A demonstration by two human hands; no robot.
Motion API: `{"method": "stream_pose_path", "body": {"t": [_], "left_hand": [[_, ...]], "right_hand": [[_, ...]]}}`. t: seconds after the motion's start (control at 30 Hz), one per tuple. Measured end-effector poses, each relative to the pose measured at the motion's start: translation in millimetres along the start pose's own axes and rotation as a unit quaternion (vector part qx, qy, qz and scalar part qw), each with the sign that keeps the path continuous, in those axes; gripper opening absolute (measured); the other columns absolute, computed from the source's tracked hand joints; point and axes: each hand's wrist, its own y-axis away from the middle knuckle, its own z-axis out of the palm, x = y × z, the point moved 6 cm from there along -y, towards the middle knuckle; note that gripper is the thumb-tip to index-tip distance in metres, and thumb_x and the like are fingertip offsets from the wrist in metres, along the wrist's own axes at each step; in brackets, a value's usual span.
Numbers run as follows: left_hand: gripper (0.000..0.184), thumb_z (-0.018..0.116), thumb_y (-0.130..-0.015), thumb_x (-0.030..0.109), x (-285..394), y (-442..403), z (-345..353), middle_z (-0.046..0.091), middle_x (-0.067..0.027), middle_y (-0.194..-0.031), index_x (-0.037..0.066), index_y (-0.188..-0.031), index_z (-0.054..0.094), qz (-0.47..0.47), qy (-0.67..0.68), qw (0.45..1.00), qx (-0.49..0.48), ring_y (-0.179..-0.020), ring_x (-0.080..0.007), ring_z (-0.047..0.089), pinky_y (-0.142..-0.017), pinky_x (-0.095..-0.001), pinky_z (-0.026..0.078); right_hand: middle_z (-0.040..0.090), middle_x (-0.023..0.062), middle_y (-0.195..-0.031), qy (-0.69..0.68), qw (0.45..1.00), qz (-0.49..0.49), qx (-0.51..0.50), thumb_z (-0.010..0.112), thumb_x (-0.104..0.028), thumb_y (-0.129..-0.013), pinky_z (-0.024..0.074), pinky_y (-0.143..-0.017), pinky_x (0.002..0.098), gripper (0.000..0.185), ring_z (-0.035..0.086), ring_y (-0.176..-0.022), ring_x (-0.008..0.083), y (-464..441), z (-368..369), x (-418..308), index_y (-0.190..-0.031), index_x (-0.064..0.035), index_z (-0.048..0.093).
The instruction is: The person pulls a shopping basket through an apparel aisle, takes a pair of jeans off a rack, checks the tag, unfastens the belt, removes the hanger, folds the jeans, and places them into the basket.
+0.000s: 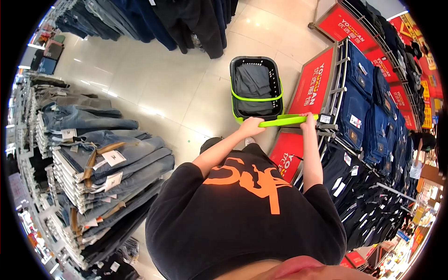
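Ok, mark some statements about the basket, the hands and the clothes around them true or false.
1. The left hand and right hand are both on the green handle. True.
2. The basket is empty. False: grey cloth lies in it.
3. The print on the black shirt is orange. True.
4. The sign just right of the basket is blue. False: it is red.
5. Some jeans at picture left carry white tags. True.

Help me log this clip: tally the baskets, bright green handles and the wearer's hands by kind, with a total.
Baskets: 1, the black basket
Bright green handles: 2, the carry handle across the basket and the long handle between the hands
Hands: 2, the left hand and the right hand
Total: 5
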Motion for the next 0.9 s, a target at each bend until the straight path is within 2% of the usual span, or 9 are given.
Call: {"method": "stream_pose_path", "body": {"t": [0.07,0.13,0.17,0.23,0.3,0.4,0.53,0.63,0.9], "left_hand": [[0.025,0.060,-0.068,0.029,-1.6,9.6,9.7,0.059,-0.0168,-0.076,0.006,-0.080,0.059,-0.022,-0.057,0.998,-0.001,-0.074,-0.0351,0.056,-0.065,-0.0416,0.045],[0.024,0.059,-0.066,0.028,-9.8,28.9,22.2,0.059,-0.0156,-0.076,0.008,-0.080,0.061,-0.050,-0.089,0.995,-0.018,-0.074,-0.0344,0.056,-0.067,-0.0421,0.046],[0.023,0.059,-0.065,0.026,-11.0,40.1,24.4,0.060,-0.0144,-0.076,0.009,-0.080,0.061,-0.066,-0.108,0.992,-0.025,-0.076,-0.0334,0.056,-0.068,-0.0415,0.045],[0.019,0.060,-0.063,0.023,-17.2,64.4,28.5,0.060,-0.0119,-0.075,0.010,-0.077,0.062,-0.087,-0.135,0.987,-0.022,-0.078,-0.0313,0.056,-0.071,-0.0402,0.044],[0.015,0.058,-0.061,0.018,-29.2,86.5,29.8,0.059,-0.0097,-0.073,0.011,-0.074,0.062,-0.099,-0.167,0.981,-0.004,-0.078,-0.0292,0.054,-0.074,-0.0390,0.043],[0.013,0.057,-0.060,0.014,-37.3,102.0,33.6,0.060,-0.0098,-0.072,0.011,-0.071,0.063,-0.114,-0.216,0.970,0.013,-0.079,-0.0281,0.055,-0.076,-0.0382,0.043],[0.008,0.055,-0.059,0.011,-36.9,97.5,25.9,0.058,-0.0102,-0.067,0.009,-0.065,0.059,-0.107,-0.246,0.961,0.067,-0.074,-0.0295,0.054,-0.071,-0.0397,0.044],[0.008,0.055,-0.058,0.011,-35.5,107.7,27.3,0.057,-0.0111,-0.066,0.009,-0.064,0.059,-0.119,-0.249,0.960,0.052,-0.073,-0.0297,0.054,-0.069,-0.0402,0.044],[0.006,0.055,-0.057,0.013,-7.3,166.1,51.6,0.057,-0.0098,-0.063,0.009,-0.059,0.058,-0.124,-0.212,0.965,0.089,-0.073,-0.0290,0.054,-0.072,-0.0397,0.043]], "right_hand": [[0.042,0.0090,-0.057,-0.016,0.997,-0.019,0.077,0.042,-0.007,-0.080,0.0459,-0.050,0.0409,0.014,0.046,-0.049,0.0244,25.0,-19.8,8.5,-0.067,-0.0052,0.040],[0.046,0.0135,-0.059,-0.018,0.996,0.020,0.083,0.041,-0.007,-0.073,0.0466,-0.052,0.0438,0.008,0.047,-0.049,0.0283,26.0,-56.9,38.9,-0.066,-0.0033,0.040],[0.045,0.0136,-0.059,0.006,0.994,0.041,0.100,0.042,-0.006,-0.068,0.0464,-0.057,0.0439,0.004,0.048,-0.052,0.0286,46.1,-64.4,47.9,-0.065,-0.0033,0.040],[0.044,0.0108,-0.064,-0.111,0.982,0.138,0.069,0.045,-0.003,-0.064,0.0435,-0.070,0.0425,0.006,0.048,-0.063,0.0266,47.5,-96.9,93.1,-0.065,-0.0042,0.040],[0.046,0.0110,-0.075,-0.106,0.961,0.254,0.031,0.047,-0.006,-0.069,0.0417,-0.079,0.0410,0.006,0.048,-0.074,0.0264,72.7,-105.7,120.6,-0.071,-0.0041,0.042],[0.046,0.0114,-0.087,-0.052,0.941,0.332,-0.034,0.046,-0.007,-0.075,0.0360,-0.091,0.0429,0.007,0.047,-0.088,0.0255,98.1,-100.6,128.8,-0.078,-0.0016,0.043],[0.046,0.0108,-0.087,-0.054,0.953,0.292,-0.068,0.043,-0.007,-0.077,0.0372,-0.090,0.0422,0.007,0.048,-0.089,0.0260,91.7,-91.0,134.4,-0.081,-0.0009,0.043],[0.046,0.0101,-0.087,-0.056,0.958,0.274,-0.064,0.042,-0.008,-0.078,0.0391,-0.087,0.0436,0.007,0.049,-0.088,0.0258,96.0,-95.8,141.7,-0.081,-0.0014,0.044],[0.048,0.0094,-0.085,-0.054,0.941,0.333,-0.013,0.042,-0.009,-0.076,0.0364,-0.090,0.0451,0.010,0.049,-0.091,0.0260,153.7,-141.1,126.3,-0.083,-0.0018,0.044]]}}
